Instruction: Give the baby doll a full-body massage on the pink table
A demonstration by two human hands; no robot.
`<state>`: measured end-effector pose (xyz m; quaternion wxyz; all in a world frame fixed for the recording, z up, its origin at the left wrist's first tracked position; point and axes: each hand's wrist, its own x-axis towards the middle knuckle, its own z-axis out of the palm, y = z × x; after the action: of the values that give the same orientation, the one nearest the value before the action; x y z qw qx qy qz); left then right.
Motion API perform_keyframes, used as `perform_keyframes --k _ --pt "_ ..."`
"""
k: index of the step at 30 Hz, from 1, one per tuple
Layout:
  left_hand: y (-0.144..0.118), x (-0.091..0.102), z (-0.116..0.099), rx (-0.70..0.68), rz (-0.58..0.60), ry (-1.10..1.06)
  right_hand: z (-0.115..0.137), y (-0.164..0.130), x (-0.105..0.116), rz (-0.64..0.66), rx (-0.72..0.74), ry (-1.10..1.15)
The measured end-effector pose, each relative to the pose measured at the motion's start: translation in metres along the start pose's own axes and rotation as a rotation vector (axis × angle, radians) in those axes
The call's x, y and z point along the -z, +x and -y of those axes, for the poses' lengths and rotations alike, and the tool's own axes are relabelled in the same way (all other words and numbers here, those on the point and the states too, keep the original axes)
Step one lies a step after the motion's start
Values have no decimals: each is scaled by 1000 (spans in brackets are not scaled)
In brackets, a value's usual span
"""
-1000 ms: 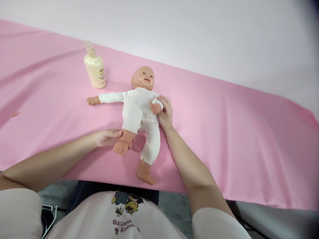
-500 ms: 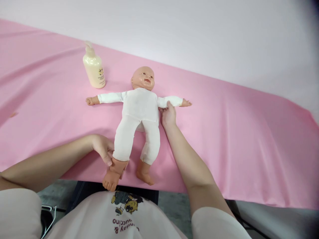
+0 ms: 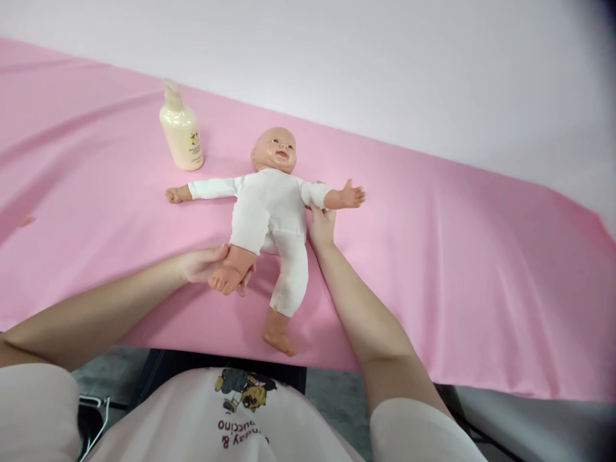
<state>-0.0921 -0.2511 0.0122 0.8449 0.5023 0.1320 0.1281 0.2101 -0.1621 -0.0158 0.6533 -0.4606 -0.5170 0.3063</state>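
A baby doll (image 3: 282,202) with a white cloth body lies on its back, its head away from me. My left hand (image 3: 206,264) is wrapped round the doll's ankle on the left side, holding that leg bent and raised. My right hand (image 3: 322,224) grips the doll's arm on the right side from below; its fingers are partly hidden under the sleeve. That arm is lifted, with the doll's hand turned outward. The other arm and the other leg rest stretched out on the pink cloth (image 3: 409,256).
A cream pump bottle (image 3: 181,135) stands upright beyond the doll's left-side arm. The pink cloth covers the table up to a white wall (image 3: 385,70) at the back. A small light-brown mark (image 3: 27,221) shows at the far left.
My left hand has moved up with the doll's leg, bending it toward the body. My right hand has raised the doll's arm, turning its hand upward.
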Motion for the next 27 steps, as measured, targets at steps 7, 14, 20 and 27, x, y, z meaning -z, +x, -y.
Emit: perform_keyframes --k 7,14,20,27 --pt "1 4 4 -40 -113 -296 11 -5 0 161 235 -235" --pt "4 2 -1 -72 -82 -260 7 -5 0 183 288 -280" --pt "4 -1 1 -40 -32 -195 7 -3 0 116 220 -183" --pt "0 -11 -8 64 73 -57 -5 3 -2 -33 -100 177"
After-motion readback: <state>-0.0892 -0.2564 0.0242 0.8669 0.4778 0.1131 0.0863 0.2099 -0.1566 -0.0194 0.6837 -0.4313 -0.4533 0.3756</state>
